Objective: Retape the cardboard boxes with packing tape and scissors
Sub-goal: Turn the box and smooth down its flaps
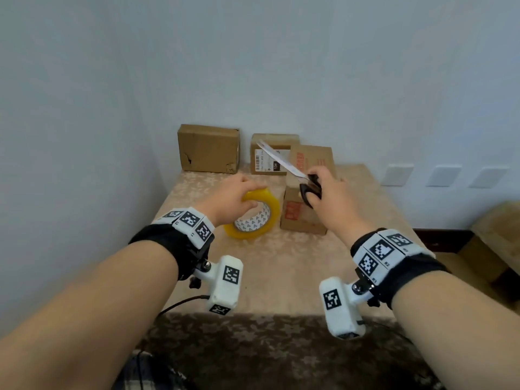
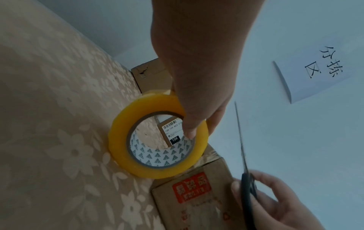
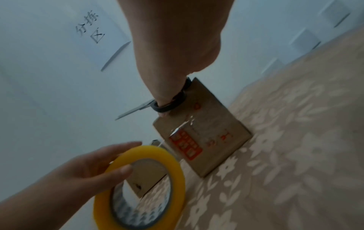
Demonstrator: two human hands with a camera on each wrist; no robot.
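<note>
My left hand [image 1: 233,197] grips a yellow roll of packing tape [image 1: 260,218] by its upper rim, thumb inside the core; the tape roll [image 2: 157,140] stands on edge on the table, and the same tape roll [image 3: 141,186] shows in the right wrist view. My right hand [image 1: 329,195] holds black-handled scissors [image 1: 292,171] above a cardboard box with red print [image 1: 306,218], blades pointing up and to the left. The scissors' blades [image 2: 241,140] are closed. That red-printed box [image 3: 204,133] lies flat just right of the tape.
A plain brown box [image 1: 208,149] and a box with a white shipping label [image 1: 270,156] stand against the back wall. The table [image 1: 281,263] wears a beige flowered cloth. A paper sign [image 2: 323,70] hangs on the wall. A second piece of furniture [image 1: 498,229] stands at right.
</note>
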